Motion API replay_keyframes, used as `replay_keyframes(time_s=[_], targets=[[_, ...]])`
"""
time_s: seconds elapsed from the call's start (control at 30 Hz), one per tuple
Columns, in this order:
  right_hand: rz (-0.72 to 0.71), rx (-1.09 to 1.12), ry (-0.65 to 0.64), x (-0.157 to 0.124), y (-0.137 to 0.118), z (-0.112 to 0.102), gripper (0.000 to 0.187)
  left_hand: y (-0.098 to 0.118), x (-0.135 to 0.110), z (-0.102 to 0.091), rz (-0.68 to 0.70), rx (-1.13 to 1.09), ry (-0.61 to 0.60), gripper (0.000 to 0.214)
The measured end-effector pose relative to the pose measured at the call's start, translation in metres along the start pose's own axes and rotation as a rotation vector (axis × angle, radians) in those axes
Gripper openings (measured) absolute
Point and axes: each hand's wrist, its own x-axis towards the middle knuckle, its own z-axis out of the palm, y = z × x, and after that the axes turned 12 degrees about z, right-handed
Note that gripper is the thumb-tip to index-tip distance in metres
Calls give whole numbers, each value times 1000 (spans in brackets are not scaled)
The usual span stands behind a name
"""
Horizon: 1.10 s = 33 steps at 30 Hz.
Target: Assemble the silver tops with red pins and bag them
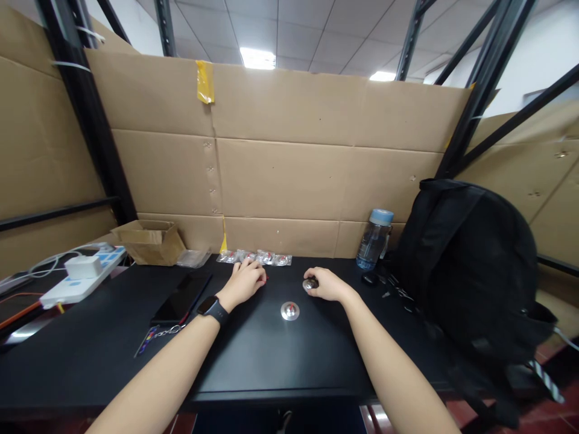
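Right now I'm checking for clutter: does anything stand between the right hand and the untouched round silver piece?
Nothing visible does, apart from the small metallic piece it holds: black tabletop lies between the right hand and the round silver piece. The left hand and the packets lie off that path.

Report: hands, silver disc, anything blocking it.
Right hand gripping small silver-rimmed piece. Left hand before clear packets, grip unclear. Silver disc on black table, untouched, unobstructed.

Left forearm (169, 361) bare, entering over near edge of the worktop (271, 355); left hand (245, 279) palm down close to far edge, fingers bent. Right forearm (385, 349) bare, angled inward; right hand (326, 283) closed in a pinch, well apart from left.
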Motion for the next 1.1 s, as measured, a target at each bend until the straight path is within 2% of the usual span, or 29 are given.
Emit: replay_keyframes(time_s=[0.2,0.4,0.6,0.77,0.9,1.1], targets=[[0,53,-4,4,7,5,30,10,6,-6,-33,-156,72,6],[9,57,-5,5,7,6,35,15,9,-5,-36,-190,99,8],[30,88,-30,1,1,1,29,15,10,-2,-47,-208,90,16],[-59,160,39,0,-2,-3,28,18,11,-4,-26,-204,92,18],[-183,327,143,-2,-18,0,35,25,13,-5,-52,-174,161,10],[-288,602,215,-10,-59,15,42,37,16,-7,-49,-142,301,4]])
